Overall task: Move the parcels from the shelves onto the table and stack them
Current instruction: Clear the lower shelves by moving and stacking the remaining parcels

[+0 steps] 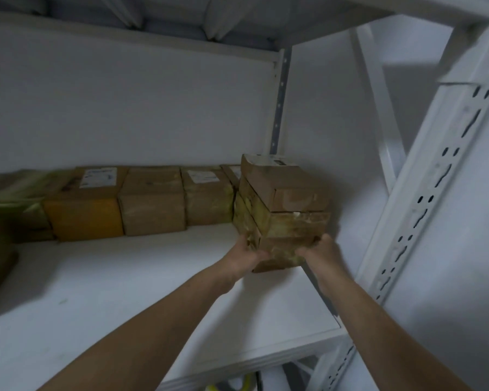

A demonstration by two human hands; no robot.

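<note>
A small stack of brown cardboard parcels (283, 210) stands at the right end of the white shelf (124, 292). My left hand (244, 259) grips its lower left corner. My right hand (318, 248) grips its lower right side. The top parcel of the stack carries a white label. A row of more brown parcels (153, 203) lines the back of the shelf to the left, two of them with white labels. Whether the stack touches the shelf is unclear.
A white perforated upright post (424, 210) rises close on the right. Another shelf board (141, 38) lies overhead. Greenish wrapped packages (14, 193) sit at the far left of the shelf. A white wall backs the shelf.
</note>
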